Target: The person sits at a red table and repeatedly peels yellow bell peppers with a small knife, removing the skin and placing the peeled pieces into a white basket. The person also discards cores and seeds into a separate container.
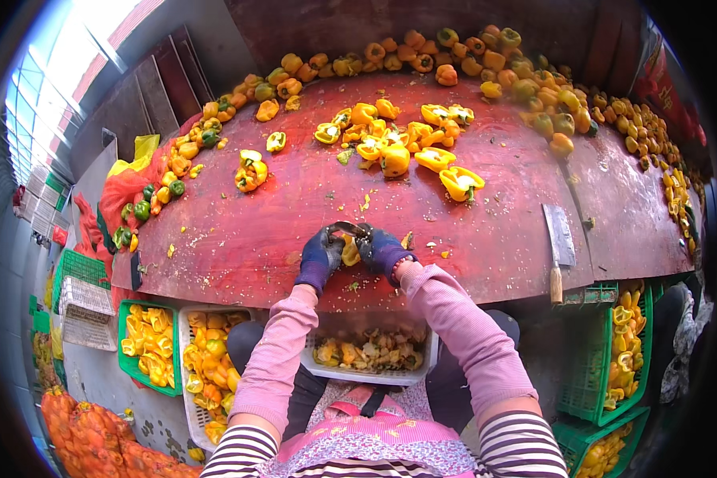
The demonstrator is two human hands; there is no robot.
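Observation:
Both my hands wear dark gloves with purple cuffs and meet low over the red tabletop point(263, 245). A curved metal blade point(349, 227) spans the gap between them. My left hand point(322, 254) has its fingers closed at the blade's left end, and my right hand point(382, 248) grips its right end. Just below the blade, a yellow pepper piece point(350, 252) shows between the gloves; whether it is held or lies on the table is hidden. Cut yellow peppers point(394, 160) lie in a loose group beyond my hands.
Whole peppers point(415, 51) line the table's far edge. A cleaver point(558, 239) lies at right, its wooden handle over the near edge. Below the table are a scrap tub point(364, 377), a white crate point(196, 412) and green crates point(176, 358) of cut peppers. Seeds litter the tabletop.

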